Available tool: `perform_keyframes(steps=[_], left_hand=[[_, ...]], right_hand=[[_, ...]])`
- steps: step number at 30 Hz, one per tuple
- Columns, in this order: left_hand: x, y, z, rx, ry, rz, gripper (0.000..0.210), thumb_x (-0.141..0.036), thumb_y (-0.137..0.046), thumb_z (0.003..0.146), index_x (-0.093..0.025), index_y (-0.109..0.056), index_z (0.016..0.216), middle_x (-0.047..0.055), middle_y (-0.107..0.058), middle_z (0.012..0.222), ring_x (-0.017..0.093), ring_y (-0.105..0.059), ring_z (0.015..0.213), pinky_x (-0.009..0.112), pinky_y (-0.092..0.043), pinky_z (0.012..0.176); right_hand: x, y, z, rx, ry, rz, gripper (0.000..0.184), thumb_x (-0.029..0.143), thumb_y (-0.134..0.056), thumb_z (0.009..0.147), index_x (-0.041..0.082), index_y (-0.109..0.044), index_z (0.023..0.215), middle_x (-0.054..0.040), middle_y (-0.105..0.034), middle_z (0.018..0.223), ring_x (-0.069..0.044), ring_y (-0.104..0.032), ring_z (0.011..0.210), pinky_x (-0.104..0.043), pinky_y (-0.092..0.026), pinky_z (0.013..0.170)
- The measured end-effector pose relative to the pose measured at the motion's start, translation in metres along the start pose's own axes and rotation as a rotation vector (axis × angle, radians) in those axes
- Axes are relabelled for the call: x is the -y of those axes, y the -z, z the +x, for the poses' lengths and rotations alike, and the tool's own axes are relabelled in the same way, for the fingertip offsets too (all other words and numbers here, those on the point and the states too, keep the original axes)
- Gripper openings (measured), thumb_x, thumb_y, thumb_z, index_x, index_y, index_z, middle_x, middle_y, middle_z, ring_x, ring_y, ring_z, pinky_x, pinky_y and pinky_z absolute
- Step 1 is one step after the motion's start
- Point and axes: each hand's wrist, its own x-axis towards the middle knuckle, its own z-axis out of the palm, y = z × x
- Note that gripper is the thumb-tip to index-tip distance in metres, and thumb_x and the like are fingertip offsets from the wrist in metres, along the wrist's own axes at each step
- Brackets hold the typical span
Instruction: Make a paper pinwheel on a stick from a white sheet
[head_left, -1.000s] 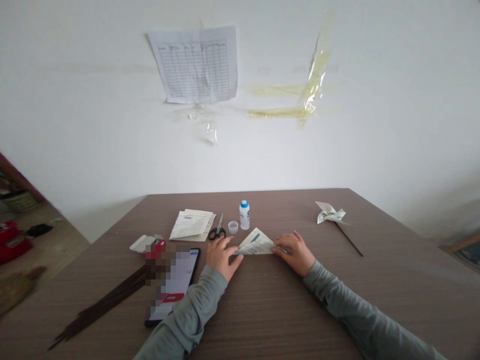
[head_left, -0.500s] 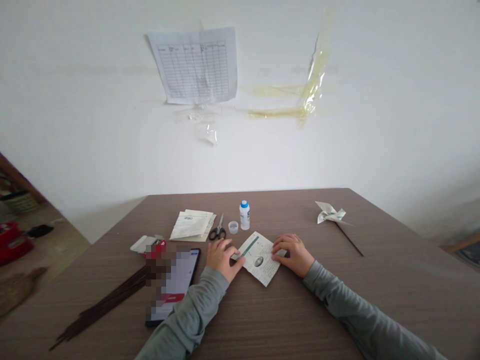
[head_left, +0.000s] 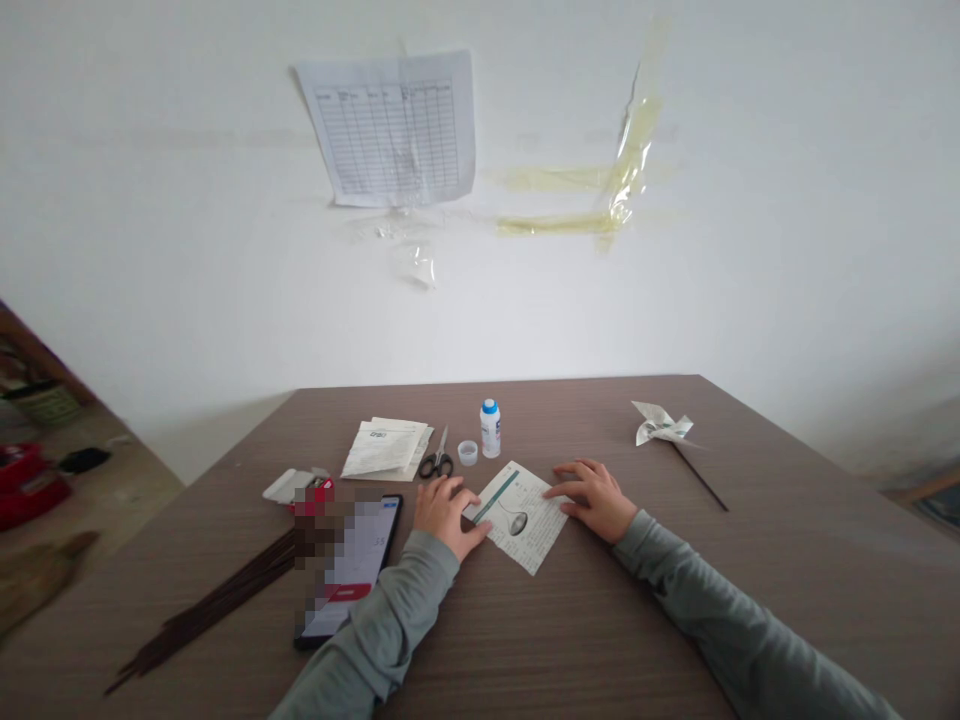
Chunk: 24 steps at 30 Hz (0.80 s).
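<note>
A square sheet of printed paper (head_left: pixel 529 515), with a green stripe and a small picture, lies on the table with one corner towards me. My left hand (head_left: pixel 444 515) is at the sheet's left corner, thumb and bent fingers closed about it and holding it against the table. At the right corner is my right hand (head_left: pixel 600 503), its fingers stretched and apart, the tips over the paper's edge. Beyond the sheet stand a white bottle with a blue top (head_left: pixel 490 430) and a small clear cap (head_left: pixel 467 453). Black-handled scissors (head_left: pixel 436 462) lie just past my left hand.
A stack of paper sheets (head_left: pixel 382 447) lies at the back left. Nearer are an opened small box (head_left: pixel 291 486), a phone (head_left: pixel 352 570) and a bundle of thin dark sticks (head_left: pixel 217 605). A paper pinwheel (head_left: pixel 660 425) on a stick lies at the right. The wall bounds the table's far side.
My right hand has slid slightly right and its fingers have straightened and loosened from the paper's corner. My left hand and the sheet stay nearly where they were.
</note>
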Motion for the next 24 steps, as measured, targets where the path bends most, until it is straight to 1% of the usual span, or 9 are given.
perform_keyframes(steps=[3, 6, 8, 13, 16, 18, 19, 21, 24], left_hand=[[0.0, -0.001, 0.0, 0.008, 0.002, -0.006, 0.035, -0.043, -0.104, 0.097, -0.032, -0.104, 0.129, 0.018, -0.089, 0.171, 0.055, -0.075, 0.169, 0.083, -0.053, 0.148], [0.0, -0.001, 0.0, 0.008, -0.005, -0.004, 0.035, -0.044, -0.103, 0.097, -0.031, -0.104, 0.13, 0.02, -0.089, 0.171, 0.057, -0.074, 0.17, 0.084, -0.053, 0.147], [0.0, 0.0, 0.0, -0.001, -0.001, -0.002, 0.035, -0.043, -0.104, 0.096, -0.032, -0.104, 0.129, 0.019, -0.089, 0.17, 0.057, -0.074, 0.17, 0.085, -0.053, 0.147], [-0.003, 0.001, -0.002, 0.018, 0.008, 0.023, 0.034, -0.04, -0.103, 0.097, -0.033, -0.104, 0.131, 0.016, -0.089, 0.171, 0.054, -0.074, 0.171, 0.083, -0.053, 0.148], [-0.01, 0.0, -0.007, -0.048, 0.005, 0.062, 0.029, -0.035, -0.1, 0.099, -0.032, -0.103, 0.128, 0.015, -0.091, 0.167, 0.052, -0.075, 0.169, 0.078, -0.054, 0.148], [-0.016, -0.001, -0.01, -0.089, 0.008, 0.078, 0.023, -0.034, -0.096, 0.102, -0.03, -0.102, 0.124, 0.016, -0.091, 0.165, 0.05, -0.075, 0.168, 0.078, -0.054, 0.148], [-0.018, -0.001, -0.011, -0.09, 0.011, 0.077, 0.022, -0.034, -0.095, 0.103, -0.03, -0.101, 0.123, 0.016, -0.091, 0.164, 0.05, -0.075, 0.167, 0.079, -0.054, 0.148], [-0.023, 0.0, -0.012, -0.061, 0.016, 0.061, 0.025, -0.035, -0.094, 0.102, -0.03, -0.1, 0.126, 0.017, -0.091, 0.165, 0.051, -0.073, 0.168, 0.082, -0.053, 0.148], [-0.03, 0.001, -0.01, -0.027, -0.007, 0.035, 0.042, -0.032, -0.092, 0.101, -0.032, -0.1, 0.142, 0.017, -0.088, 0.172, 0.054, -0.071, 0.17, 0.086, -0.051, 0.149]], right_hand=[[-0.007, -0.001, 0.003, 0.008, -0.021, 0.002, 0.052, 0.015, -0.088, 0.1, 0.049, -0.105, 0.136, -0.0057, -0.084, 0.179, -0.052, -0.062, 0.179, -0.083, -0.047, 0.15], [-0.013, 0.001, 0.005, 0.002, -0.025, 0.026, 0.048, 0.018, -0.09, 0.099, 0.047, -0.106, 0.134, -0.0069, -0.084, 0.179, -0.053, -0.062, 0.178, -0.084, -0.045, 0.151], [-0.015, 0.003, 0.005, -0.003, -0.029, 0.049, 0.044, 0.021, -0.091, 0.099, 0.045, -0.106, 0.132, -0.0079, -0.084, 0.178, -0.054, -0.061, 0.178, -0.085, -0.045, 0.151], [-0.018, 0.013, 0.005, 0.015, 0.017, 0.115, 0.021, 0.031, -0.098, 0.1, 0.039, -0.108, 0.117, -0.0125, -0.089, 0.168, -0.055, -0.062, 0.177, -0.083, -0.051, 0.148], [-0.02, 0.021, 0.004, -0.027, 0.019, 0.113, 0.012, 0.032, -0.101, 0.098, 0.037, -0.107, 0.107, -0.0134, -0.091, 0.162, -0.056, -0.065, 0.175, -0.085, -0.054, 0.144], [-0.019, 0.026, 0.002, -0.014, 0.043, 0.114, 0.008, 0.035, -0.102, 0.098, 0.037, -0.106, 0.104, -0.0135, -0.092, 0.16, -0.056, -0.067, 0.173, -0.086, -0.056, 0.142], [-0.017, 0.028, 0.001, -0.005, 0.054, 0.112, 0.006, 0.038, -0.102, 0.098, 0.038, -0.105, 0.103, -0.0134, -0.092, 0.159, -0.056, -0.067, 0.172, -0.086, -0.057, 0.142], [-0.013, 0.03, -0.002, -0.008, 0.058, 0.097, 0.007, 0.042, -0.101, 0.099, 0.038, -0.104, 0.104, -0.0127, -0.092, 0.158, -0.056, -0.067, 0.173, -0.089, -0.055, 0.142], [-0.004, 0.026, -0.006, -0.025, 0.061, 0.07, 0.012, 0.042, -0.098, 0.103, 0.036, -0.102, 0.112, -0.0128, -0.091, 0.16, -0.056, -0.065, 0.175, -0.091, -0.051, 0.144]])
